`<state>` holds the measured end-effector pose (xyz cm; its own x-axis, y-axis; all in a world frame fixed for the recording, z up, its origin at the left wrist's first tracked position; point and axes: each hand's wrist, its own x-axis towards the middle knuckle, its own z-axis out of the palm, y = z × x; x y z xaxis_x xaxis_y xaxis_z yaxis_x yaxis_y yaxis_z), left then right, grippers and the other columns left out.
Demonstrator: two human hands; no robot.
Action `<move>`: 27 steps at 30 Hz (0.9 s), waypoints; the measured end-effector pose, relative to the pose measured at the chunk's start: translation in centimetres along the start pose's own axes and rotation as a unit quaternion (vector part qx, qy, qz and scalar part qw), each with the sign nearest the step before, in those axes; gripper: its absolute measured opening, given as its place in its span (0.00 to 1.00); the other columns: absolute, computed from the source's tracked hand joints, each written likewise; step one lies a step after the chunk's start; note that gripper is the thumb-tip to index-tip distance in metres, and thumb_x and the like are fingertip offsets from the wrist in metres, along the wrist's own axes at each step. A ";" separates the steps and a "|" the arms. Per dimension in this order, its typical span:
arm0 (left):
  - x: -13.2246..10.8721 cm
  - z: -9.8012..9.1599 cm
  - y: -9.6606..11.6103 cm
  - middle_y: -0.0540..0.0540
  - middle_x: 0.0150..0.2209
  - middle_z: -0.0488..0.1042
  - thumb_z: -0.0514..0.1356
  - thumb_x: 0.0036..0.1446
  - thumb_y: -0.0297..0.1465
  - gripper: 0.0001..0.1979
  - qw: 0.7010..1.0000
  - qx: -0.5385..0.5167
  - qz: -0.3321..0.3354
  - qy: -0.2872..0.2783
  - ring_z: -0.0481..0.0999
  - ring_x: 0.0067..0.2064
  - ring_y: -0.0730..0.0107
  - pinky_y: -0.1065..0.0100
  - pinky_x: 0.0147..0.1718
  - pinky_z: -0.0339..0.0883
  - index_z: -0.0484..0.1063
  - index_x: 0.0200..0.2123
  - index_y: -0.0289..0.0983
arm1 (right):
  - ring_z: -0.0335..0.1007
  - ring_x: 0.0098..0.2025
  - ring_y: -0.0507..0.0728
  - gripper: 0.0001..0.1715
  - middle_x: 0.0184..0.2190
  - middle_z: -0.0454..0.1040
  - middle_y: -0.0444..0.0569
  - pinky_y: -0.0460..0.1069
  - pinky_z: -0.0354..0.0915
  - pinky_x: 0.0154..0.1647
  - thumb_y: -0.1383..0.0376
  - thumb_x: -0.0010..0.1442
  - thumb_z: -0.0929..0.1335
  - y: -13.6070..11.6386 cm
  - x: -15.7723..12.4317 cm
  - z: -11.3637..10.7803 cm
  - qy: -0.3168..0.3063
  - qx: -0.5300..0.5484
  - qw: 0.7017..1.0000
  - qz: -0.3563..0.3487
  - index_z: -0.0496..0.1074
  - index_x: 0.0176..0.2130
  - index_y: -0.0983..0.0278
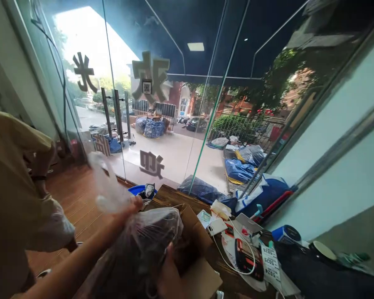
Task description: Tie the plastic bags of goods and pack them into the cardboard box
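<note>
A thin translucent plastic bag with dark contents bulges in front of me, tilted over a cardboard box. Its gathered neck is gripped in my left hand, and the loose white handles flare out beyond the fist, blurred by motion. My right hand is low against the bag's right side, between it and the open box. Shadow and blur hide most of its fingers. What the bag contains cannot be made out.
On the wooden table at right lie an orange-black handheld device, a white cable, printed number labels and papers. A blue bin stands behind. Another person is close on the left. Glass doors face me, with blue sacks outside.
</note>
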<state>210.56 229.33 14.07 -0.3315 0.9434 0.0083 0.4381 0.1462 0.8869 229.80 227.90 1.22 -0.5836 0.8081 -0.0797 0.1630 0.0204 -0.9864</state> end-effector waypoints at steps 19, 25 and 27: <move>-3.0 10.5 -2.2 0.48 0.34 0.71 0.61 0.49 0.37 0.11 0.975 -0.091 0.099 -0.175 0.68 0.36 0.67 0.66 0.37 0.62 0.67 0.33 0.38 | 0.68 0.27 0.54 0.30 0.27 0.74 0.46 0.51 0.67 0.32 0.46 0.40 0.75 -4.3 0.6 -6.7 0.227 0.169 0.959 -0.021 0.71 0.34 0.65; -2.7 11.5 -2.4 0.55 0.25 0.62 0.56 0.51 0.43 0.13 0.974 -0.135 0.057 -0.173 0.59 0.29 0.72 0.69 0.30 0.56 0.58 0.28 0.40 | 0.61 0.26 0.50 0.26 0.26 0.65 0.40 0.46 0.62 0.27 0.51 0.46 0.74 -3.9 -0.5 -7.2 0.455 0.071 0.881 -0.105 0.66 0.38 0.63; -2.7 12.2 -2.7 0.55 0.23 0.60 0.55 0.51 0.45 0.16 0.979 -0.145 0.036 -0.136 0.59 0.28 0.72 0.69 0.30 0.56 0.56 0.25 0.40 | 0.62 0.28 0.50 0.24 0.30 0.64 0.42 0.46 0.63 0.29 0.56 0.48 0.74 -4.2 -0.8 -6.5 0.496 -0.048 0.849 -0.174 0.64 0.40 0.62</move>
<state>220.44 230.02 6.04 -0.0574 0.9983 -0.0130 0.1833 0.0233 0.9828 234.75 230.97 6.34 0.3408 0.8400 0.4222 0.2098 0.3698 -0.9051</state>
